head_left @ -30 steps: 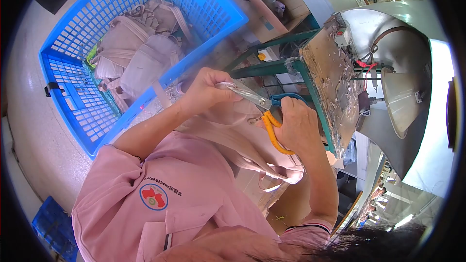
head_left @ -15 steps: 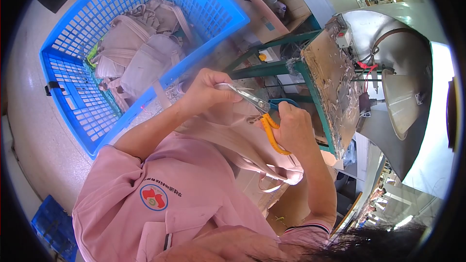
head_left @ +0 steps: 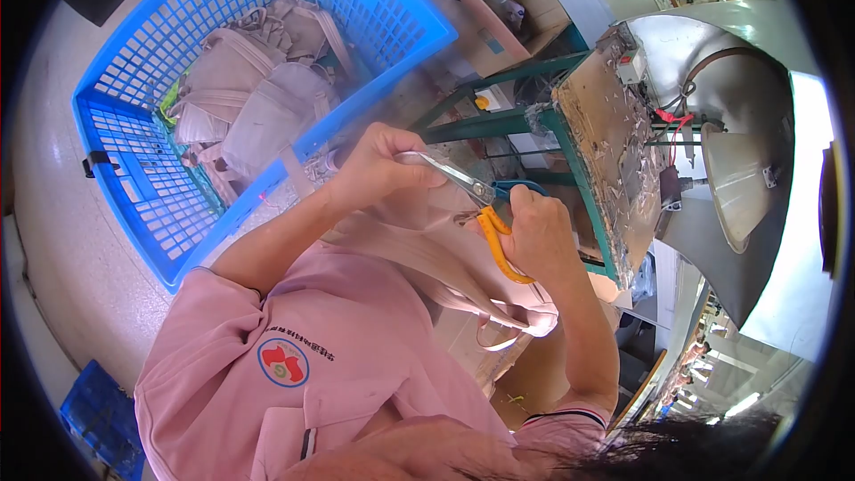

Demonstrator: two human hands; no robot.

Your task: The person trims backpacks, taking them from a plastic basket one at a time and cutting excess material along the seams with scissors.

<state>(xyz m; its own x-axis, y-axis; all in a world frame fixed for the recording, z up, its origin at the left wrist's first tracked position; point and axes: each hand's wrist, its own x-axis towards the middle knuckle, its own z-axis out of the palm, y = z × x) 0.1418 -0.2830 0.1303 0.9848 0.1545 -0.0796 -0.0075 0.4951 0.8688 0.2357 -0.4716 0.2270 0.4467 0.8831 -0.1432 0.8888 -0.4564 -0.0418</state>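
My left hand (head_left: 383,165) is closed, pinching beige fabric (head_left: 401,236) close to the scissor tips; its fingertips partly hide the pinched edge. The fabric looks like a sewn piece with straps and drapes below both hands, in front of my chest. In my right hand (head_left: 534,227) are scissors (head_left: 481,191) with one orange and one blue handle, my fingers wrapped round the handles. Their metal blades point left toward my left thumb and look nearly together. Whether fabric lies between the blades cannot be made out.
A blue plastic basket (head_left: 307,138) at the upper left holds similar beige pieces. Right of my hands stands a green-framed bench (head_left: 579,187) with a worn, scrap-covered top. Beyond it is a metal lamp shade (head_left: 735,187). A cardboard box (head_left: 485,40) stands at the top.
The scissor blades stood apart half a second ago and are now closer together. My right hand has moved slightly left since the earliest frame; my left hand has barely moved.
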